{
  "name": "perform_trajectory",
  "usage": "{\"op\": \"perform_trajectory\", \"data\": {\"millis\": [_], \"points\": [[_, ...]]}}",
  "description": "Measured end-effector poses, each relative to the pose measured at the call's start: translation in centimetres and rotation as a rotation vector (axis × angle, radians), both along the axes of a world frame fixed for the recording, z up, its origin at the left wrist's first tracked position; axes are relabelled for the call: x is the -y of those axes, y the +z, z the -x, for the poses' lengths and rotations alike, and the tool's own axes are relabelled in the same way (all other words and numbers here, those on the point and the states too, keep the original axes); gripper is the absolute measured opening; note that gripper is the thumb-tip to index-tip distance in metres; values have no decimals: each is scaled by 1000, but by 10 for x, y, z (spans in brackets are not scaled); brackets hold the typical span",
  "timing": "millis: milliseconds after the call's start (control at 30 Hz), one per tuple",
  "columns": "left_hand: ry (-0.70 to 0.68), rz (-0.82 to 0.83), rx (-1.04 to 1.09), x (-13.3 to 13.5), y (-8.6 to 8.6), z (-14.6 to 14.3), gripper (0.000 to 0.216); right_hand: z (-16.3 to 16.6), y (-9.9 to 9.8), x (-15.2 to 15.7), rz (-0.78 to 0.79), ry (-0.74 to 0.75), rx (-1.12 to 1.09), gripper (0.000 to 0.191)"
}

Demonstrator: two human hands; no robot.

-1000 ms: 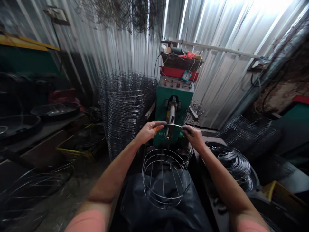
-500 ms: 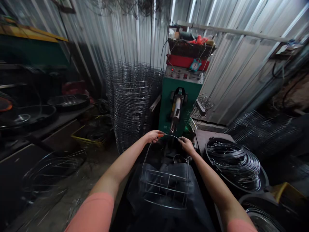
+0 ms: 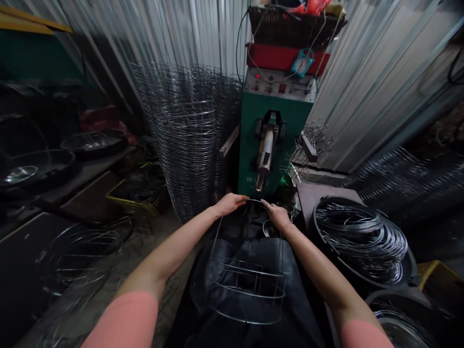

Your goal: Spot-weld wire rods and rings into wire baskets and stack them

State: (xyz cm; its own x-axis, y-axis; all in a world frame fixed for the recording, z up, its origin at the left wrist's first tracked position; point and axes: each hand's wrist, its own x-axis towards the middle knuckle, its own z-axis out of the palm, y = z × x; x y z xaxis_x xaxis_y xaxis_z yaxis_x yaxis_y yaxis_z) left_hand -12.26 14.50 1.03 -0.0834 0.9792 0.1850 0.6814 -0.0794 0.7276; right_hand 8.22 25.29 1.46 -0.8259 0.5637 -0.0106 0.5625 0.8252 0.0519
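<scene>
My left hand (image 3: 228, 205) is closed on the far rim of a wire basket frame (image 3: 250, 293), with something orange over a fingertip. My right hand (image 3: 278, 216) pinches the same rim a short way to the right. A bit of bare wire shows between the two hands, just below the tip of the welding machine's upper electrode (image 3: 265, 159). Whether the wire touches the electrode I cannot tell. The basket's lower rings and uprights hang over a dark cloth apron (image 3: 304, 299) on my lap. The green spot welding machine (image 3: 250, 125) stands straight ahead.
Tall stacks of wire baskets (image 3: 188, 150) stand left of the machine. On the right, a black tub (image 3: 321, 237) holds wire rings (image 3: 377, 241), with another tub (image 3: 377, 297) nearer. A yellow crate (image 3: 134, 200) and loose wire frames (image 3: 83, 256) lie on the left.
The view has shifted down and closer to the machine. My hands have come nearer to each other on the rim, leaving a shorter stretch of wire between them.
</scene>
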Motion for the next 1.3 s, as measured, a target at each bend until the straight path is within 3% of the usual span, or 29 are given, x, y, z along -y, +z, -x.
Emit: {"op": "perform_trajectory", "data": {"millis": [233, 500, 867, 1300], "points": [[-17, 6, -64, -16, 3, 0, 32, 5, 10, -9, -38, 54, 76, 47], [28, -28, 47, -42, 13, 2, 33, 10, 30, -30, -43, 5, 27, 39], [35, -29, 157, -47, 9, 10, 28, 16, 27, -39, 48, 20, -62, 35], [46, -13, 41, -46, 15, 10, 27, 18, 28, -43, 75, 29, -91, 32]]}}
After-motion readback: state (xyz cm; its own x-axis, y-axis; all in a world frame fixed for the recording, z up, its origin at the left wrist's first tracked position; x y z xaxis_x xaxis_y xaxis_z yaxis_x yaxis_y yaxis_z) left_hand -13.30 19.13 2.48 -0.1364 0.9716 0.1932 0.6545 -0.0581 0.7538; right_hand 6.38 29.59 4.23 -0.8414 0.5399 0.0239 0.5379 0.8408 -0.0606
